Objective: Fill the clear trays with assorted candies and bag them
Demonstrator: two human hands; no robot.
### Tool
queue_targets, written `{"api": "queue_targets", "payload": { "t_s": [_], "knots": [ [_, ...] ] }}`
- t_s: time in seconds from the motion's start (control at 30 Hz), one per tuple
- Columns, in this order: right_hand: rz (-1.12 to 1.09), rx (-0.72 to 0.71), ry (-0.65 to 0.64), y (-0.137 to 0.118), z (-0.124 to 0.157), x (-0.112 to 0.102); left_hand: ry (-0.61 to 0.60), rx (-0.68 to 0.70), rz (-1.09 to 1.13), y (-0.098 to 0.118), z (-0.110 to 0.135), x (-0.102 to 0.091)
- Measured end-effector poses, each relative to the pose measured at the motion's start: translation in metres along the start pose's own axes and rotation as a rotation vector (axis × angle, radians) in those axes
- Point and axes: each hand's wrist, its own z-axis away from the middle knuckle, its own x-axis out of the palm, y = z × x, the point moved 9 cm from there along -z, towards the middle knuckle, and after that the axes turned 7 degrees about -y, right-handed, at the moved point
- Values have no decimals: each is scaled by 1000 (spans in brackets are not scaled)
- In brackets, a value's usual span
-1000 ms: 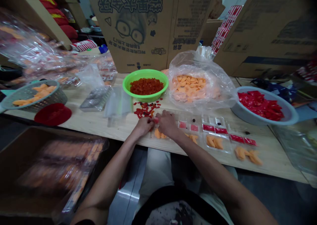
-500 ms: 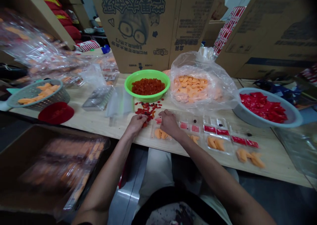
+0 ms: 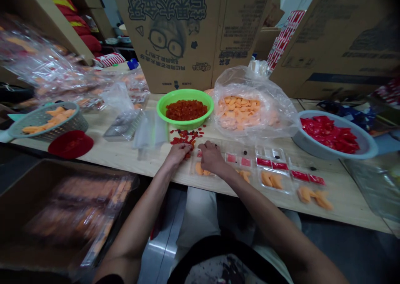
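Observation:
My left hand (image 3: 178, 154) rests palm down at the lower edge of a scatter of small dark-red diced pieces (image 3: 184, 139) on the pale wooden table (image 3: 93, 144). My right hand (image 3: 211, 158) lies beside it, fingers curled down over a compartmented transparent plastic tray (image 3: 200, 161) holding orange slices (image 3: 199, 169). Further right, other tray compartments (image 3: 275, 171) hold red sachets and orange slices. Whether either hand pinches a small piece is hidden by the fingers.
Behind the hands stand a green bowl (image 3: 185, 123) of red pieces, a plastic bag of orange slices (image 3: 240, 113) and a grey bowl (image 3: 340, 148) of red pieces. A grey basket (image 3: 46, 123) and red lid (image 3: 70, 144) sit left. Cardboard cartons wall the back; an open carton (image 3: 62, 209) sits lower left.
My left hand has moved right and forward, closer to my right hand and onto the red pieces. My right hand has shifted only slightly.

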Motion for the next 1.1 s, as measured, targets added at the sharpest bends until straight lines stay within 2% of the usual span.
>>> {"api": "queue_targets", "payload": {
  "t_s": [0.1, 0.23, 0.3, 0.4, 0.63, 0.77, 0.97, 1.1],
  "knots": [
    [-33, 17, 47, 8, 17, 2, -11, 144, -98, 19, -14, 6],
    [11, 28, -5, 12, 33, 20, -45, 297, -418, 49, -39, 31],
    [4, 32, -8, 13, 36, 23, -43, 309, -555, 60, -48, 40],
    [-26, 30, -1, 14, 37, 23, -20, 265, -661, 68, -55, 42],
    [-92, 8, 27, 16, 38, 22, -15, 238, -633, 67, -54, 34],
    [-171, 19, 100, 30, 32, 11, -2, 211, -604, 65, -52, 30],
    [-267, 69, 156, 57, 21, 2, -102, 200, -647, 69, -58, 52],
    [-290, 62, 177, 64, 17, 2, -69, 233, -631, 75, -65, 58]
  ]
}}
